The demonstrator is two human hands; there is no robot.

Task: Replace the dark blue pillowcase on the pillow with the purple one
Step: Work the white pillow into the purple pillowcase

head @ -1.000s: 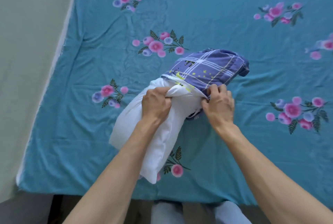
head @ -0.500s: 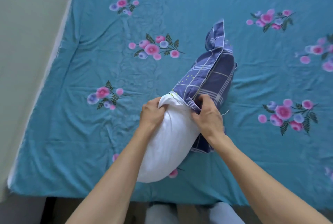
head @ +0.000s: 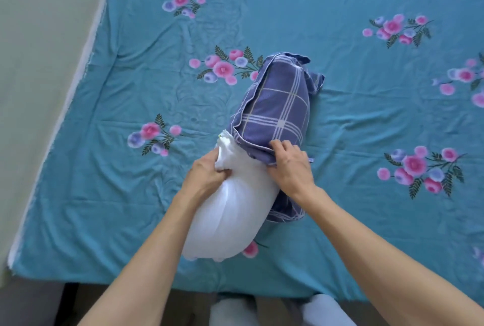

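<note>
While the pillow [head: 230, 210] lies near the bed's [head: 104, 194] front edge, half inside the purple pillowcase [head: 275, 105], my left hand [head: 207, 176] bunches its white corner and my right hand [head: 290, 165] pinches the case's hem. Both are soft and light, I judge; the stuffing squashes, so gripping the hem and a corner suits.

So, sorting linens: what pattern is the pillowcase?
Purple-blue pillowcase with white plaid lines, head view.

Soft even daylight, faint shadows, no glare, wide-angle bending at edges
</note>
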